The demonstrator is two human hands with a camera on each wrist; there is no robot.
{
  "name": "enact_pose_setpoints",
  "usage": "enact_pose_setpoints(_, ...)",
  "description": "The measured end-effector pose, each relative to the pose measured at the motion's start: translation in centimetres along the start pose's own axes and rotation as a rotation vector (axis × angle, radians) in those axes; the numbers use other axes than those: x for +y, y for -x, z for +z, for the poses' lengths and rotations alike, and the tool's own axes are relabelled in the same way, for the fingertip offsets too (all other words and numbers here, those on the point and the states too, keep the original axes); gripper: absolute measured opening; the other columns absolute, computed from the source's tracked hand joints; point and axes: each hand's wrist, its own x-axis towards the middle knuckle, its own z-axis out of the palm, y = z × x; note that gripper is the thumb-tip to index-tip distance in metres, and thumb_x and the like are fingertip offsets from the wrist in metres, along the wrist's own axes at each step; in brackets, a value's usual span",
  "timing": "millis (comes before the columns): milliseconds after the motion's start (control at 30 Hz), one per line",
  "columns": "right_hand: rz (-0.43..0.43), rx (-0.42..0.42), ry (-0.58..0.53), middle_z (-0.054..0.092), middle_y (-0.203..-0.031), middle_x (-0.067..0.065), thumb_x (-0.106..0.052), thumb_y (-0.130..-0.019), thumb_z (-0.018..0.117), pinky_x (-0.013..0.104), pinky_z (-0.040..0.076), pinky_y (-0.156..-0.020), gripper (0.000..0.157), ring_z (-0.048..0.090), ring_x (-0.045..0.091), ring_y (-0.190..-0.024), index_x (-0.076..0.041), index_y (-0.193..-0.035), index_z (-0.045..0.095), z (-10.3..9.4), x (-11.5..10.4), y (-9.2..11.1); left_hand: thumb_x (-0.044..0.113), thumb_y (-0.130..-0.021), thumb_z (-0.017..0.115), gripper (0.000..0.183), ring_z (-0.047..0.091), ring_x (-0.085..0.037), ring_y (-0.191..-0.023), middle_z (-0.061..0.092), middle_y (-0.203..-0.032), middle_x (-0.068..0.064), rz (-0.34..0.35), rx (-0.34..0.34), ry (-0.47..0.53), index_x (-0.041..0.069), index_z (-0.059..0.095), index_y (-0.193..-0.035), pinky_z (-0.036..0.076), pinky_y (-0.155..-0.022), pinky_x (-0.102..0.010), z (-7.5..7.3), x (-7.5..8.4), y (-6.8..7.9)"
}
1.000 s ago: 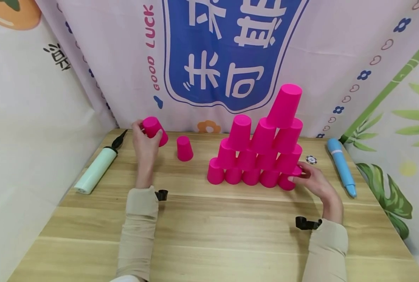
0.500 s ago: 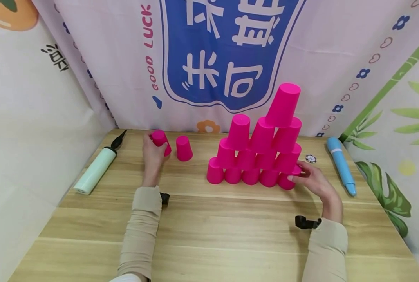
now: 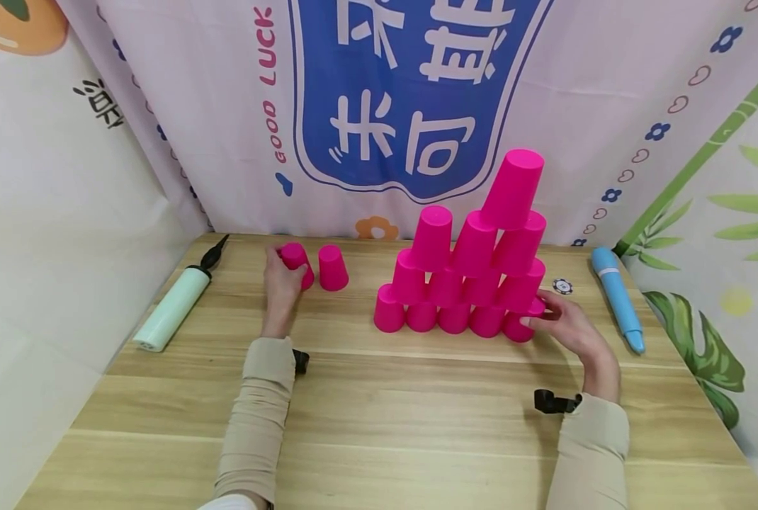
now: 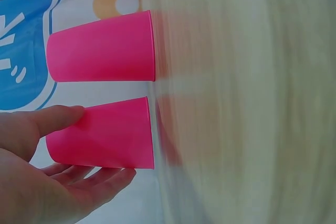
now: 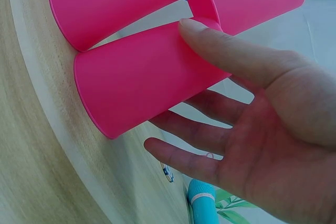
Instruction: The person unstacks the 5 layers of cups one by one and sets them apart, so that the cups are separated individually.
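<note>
One table [image 3: 417, 425], wood-grained, bearing all items below. One stack [image 3: 474, 248] of pink cups, mouth-down, towards the right: five in the lowest row, four above, three above those, and a lone top cup [image 3: 513, 190] over the right-hand pair, the place to its left vacant. One pump [image 3: 173, 308], mint with black nozzle, lying at the far left. One blue tube [image 3: 618, 301], lying at the right. One left hand [image 3: 280, 283], thumb and fingers curved round the held cup [image 4: 115, 135], which is mouth-down behind the table's middle, left of the stack; whether its rim touches the wood cannot be told. One right hand [image 3: 567, 322], half spread, thumb on the near face of the end cup [image 5: 142, 80] in the lowest row, fingers behind it, apparently steadying. One standing cup [image 3: 333, 269], mouth-down, unheld, just beside the held cup. Contents of all cups: hidden, the mouths facing down. One chip [image 3: 562, 286], flat near the right hand. Step in hand, as judged: seating the held cup in line with its neighbour. The next move probably calls for a level rim and a gentle release, the neighbour and stack left undisturbed.
</note>
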Motion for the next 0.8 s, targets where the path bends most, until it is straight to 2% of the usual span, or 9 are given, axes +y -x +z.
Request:
enact_pose_setpoints(533,0.019,0.007,0.000,0.044,-0.140,0.022,-0.035,-0.088,0.069,0.056,0.040,-0.099,0.076,0.044,0.042,-0.122,-0.006,-0.149,0.034,0.0,0.2,0.1,-0.005,-0.081,0.065,0.059,0.051,-0.040,-0.117,0.053,-0.125,-0.029,-0.018,-0.047,-0.024,-0.003,0.036,-0.132,0.041,-0.101,-0.047,0.3,0.0,0.0)
enact_pose_setpoints(667,0.023,0.003,-0.002,0.044,-0.141,0.021,-0.036,-0.088,0.069,0.056,0.040,-0.099,0.076,0.043,0.042,-0.123,-0.007,-0.149,0.033,0.1,0.2,0.0,-0.003,-0.082,0.065,0.066,0.047,-0.042,-0.121,0.044,-0.132,-0.030,-0.022,-0.096,-0.064,-0.003,0.030,-0.138,0.039,-0.104,-0.048,-0.3,0.5,0.0)
enact_pose_setpoints(800,0.002,0.006,0.012,0.044,-0.140,0.022,-0.033,-0.089,0.069,0.056,0.040,-0.099,0.074,0.043,0.041,-0.122,-0.005,-0.149,0.034,-0.1,0.0,-0.1,0.001,-0.085,0.065,0.070,0.039,-0.043,-0.128,0.034,-0.139,-0.030,0.018,-0.109,-0.110,-0.006,0.026,-0.143,0.034,-0.108,-0.048,-1.6,2.0,0.1)
